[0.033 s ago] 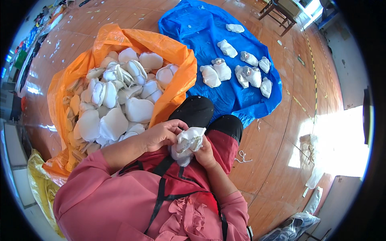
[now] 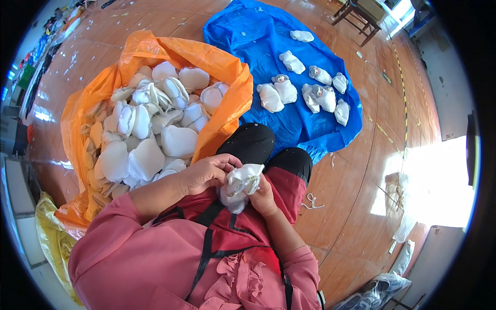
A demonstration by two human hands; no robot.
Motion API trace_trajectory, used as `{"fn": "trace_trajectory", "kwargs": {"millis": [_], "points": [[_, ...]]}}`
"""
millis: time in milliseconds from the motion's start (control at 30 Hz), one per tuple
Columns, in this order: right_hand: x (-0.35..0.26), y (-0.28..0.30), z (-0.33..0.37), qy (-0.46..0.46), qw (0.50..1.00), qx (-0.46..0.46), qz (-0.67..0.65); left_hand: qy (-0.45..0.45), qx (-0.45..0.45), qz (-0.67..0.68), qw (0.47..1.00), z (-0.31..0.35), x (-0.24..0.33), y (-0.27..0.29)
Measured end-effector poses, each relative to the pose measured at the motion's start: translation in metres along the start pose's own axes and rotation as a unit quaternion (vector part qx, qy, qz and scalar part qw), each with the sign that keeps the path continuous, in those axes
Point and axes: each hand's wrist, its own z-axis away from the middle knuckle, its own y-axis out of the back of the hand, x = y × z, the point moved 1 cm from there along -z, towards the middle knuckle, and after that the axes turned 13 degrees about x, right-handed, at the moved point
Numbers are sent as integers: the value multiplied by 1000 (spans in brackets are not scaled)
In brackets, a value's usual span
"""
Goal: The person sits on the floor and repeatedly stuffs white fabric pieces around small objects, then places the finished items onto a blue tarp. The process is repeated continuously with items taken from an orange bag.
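Over my lap I hold a crumpled white fabric piece (image 2: 242,181), folded, with a paler, thinner part hanging below it. My left hand (image 2: 207,173) has its fingers curled and pinched at the piece's left side. From the right, my right hand (image 2: 264,197) grips the same piece, its thumb against the lower edge; its other fingers are partly hidden behind the cloth. An open orange bag (image 2: 137,49) stands by my left leg, full of white and cream padded fabric pieces (image 2: 179,141). Ahead, several white bundles (image 2: 292,62), some showing grey parts, lie on a blue plastic sheet (image 2: 235,31).
My knees (image 2: 253,142) reach the near edge of the blue sheet. A yellow bag (image 2: 49,227) sits at the lower left. A wooden chair (image 2: 364,18) stands at the far right. White string (image 2: 312,202) lies on the tiled floor, and plastic-wrapped items (image 2: 380,289) are at the lower right.
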Motion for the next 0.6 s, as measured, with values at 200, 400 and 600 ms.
{"fn": "trace_trajectory", "kwargs": {"millis": [200,400,600], "points": [[-16,-15,-6,135,985,0,111,49,85,-11,995,-8,0,5],[-15,-19,-5,207,959,11,194,-89,53,-244,964,-19,-9,8],[-22,-29,1,117,973,88,181,-130,29,-465,875,-6,-1,1]]}}
